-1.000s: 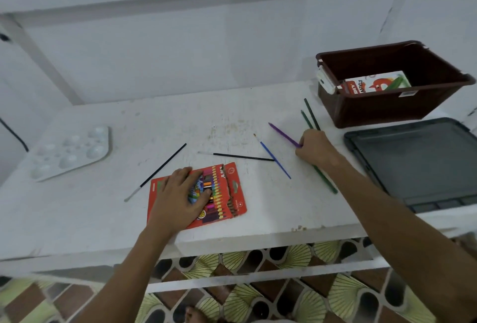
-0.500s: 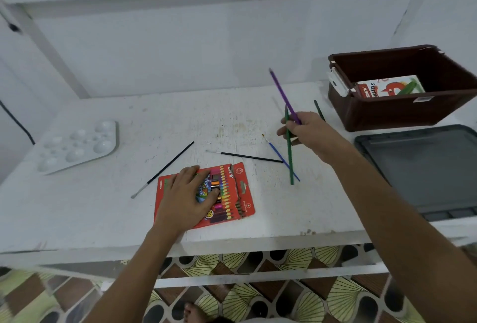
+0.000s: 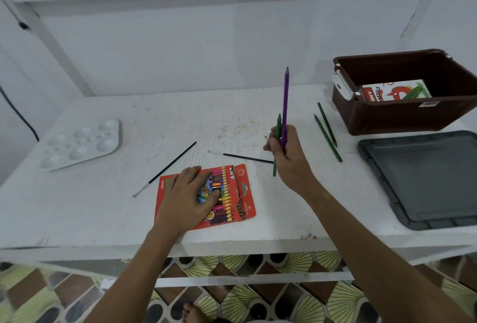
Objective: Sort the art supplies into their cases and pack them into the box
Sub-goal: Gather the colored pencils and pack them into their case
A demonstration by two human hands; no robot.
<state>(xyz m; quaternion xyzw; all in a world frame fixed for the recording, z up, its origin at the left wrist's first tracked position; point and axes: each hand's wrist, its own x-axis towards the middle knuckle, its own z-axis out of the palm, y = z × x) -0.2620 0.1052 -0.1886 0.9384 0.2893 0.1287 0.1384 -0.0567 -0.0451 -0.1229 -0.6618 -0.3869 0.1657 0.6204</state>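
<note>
My right hand grips a purple pencil and a green pencil, both held nearly upright above the white table. My left hand rests flat on a red coloured-pencil case near the table's front edge. Two dark green pencils lie to the right of my right hand. Two black paintbrushes lie on the table behind the case. A brown box at the back right holds a pastels pack.
A dark grey lid lies flat at the right, in front of the brown box. A white paint palette sits at the far left. A black cable hangs by the left wall. Patterned floor shows below the table.
My right hand picked the purple and green pencils off the table, raised them upright and drew them toward me. The blue paintbrush is now out of sight. My left hand stayed on the case.
</note>
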